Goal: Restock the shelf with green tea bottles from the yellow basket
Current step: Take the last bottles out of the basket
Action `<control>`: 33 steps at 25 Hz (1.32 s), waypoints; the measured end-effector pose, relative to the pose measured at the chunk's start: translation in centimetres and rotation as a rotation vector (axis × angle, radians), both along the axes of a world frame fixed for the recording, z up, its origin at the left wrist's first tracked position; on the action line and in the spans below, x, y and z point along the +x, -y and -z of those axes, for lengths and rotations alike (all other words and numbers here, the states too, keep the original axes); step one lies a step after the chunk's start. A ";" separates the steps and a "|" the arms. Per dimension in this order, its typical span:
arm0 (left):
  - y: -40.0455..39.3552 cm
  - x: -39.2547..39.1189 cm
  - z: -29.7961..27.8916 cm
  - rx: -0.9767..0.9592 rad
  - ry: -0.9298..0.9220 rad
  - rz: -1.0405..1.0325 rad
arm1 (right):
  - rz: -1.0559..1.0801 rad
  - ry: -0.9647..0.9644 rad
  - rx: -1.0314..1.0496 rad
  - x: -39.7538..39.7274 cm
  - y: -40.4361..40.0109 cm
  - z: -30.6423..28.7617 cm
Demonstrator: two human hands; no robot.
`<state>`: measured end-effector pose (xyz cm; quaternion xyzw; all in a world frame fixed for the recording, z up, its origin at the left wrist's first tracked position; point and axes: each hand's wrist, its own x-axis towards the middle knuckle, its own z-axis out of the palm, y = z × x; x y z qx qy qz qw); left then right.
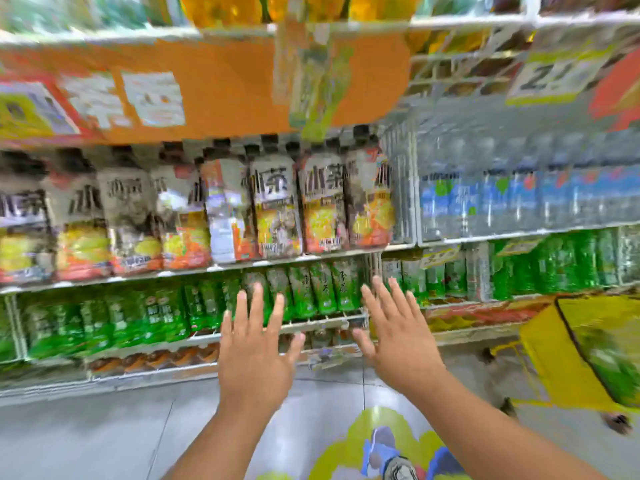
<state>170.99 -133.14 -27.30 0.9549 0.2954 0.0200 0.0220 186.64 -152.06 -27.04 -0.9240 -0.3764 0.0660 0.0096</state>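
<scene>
Green tea bottles (322, 289) with green labels stand in a row on a low white wire shelf (325, 322). My left hand (254, 355) and my right hand (398, 337) are both raised in front of that shelf, fingers spread and straight, holding nothing. The left hand's fingertips overlap the bottles in view; whether they touch cannot be told. The yellow basket (554, 344) sits on wheels at the right, with green bottles (613, 362) inside it. The whole view is blurred.
The shelf above holds tea bottles (277, 209) with orange and yellow labels, and clear water bottles (502, 199) to the right. More green bottles (554, 265) fill the right bay. An orange sign (214, 88) hangs overhead. A grey tiled floor (104, 434) carries a colourful sticker (388, 445).
</scene>
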 end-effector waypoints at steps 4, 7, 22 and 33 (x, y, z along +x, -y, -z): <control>0.0 -3.3 -7.8 0.030 0.014 -0.040 | 0.049 0.023 0.027 -3.0 1.2 -6.3; -0.3 -3.6 -13.7 0.023 0.024 -0.029 | 0.045 0.077 0.041 -4.0 1.2 -11.4; 10.5 3.4 -22.2 -0.051 0.035 0.383 | 0.397 0.105 0.105 -6.3 12.2 -18.7; 35.3 11.5 -21.9 -0.046 0.067 0.543 | 0.551 0.230 0.143 -1.4 39.5 -20.3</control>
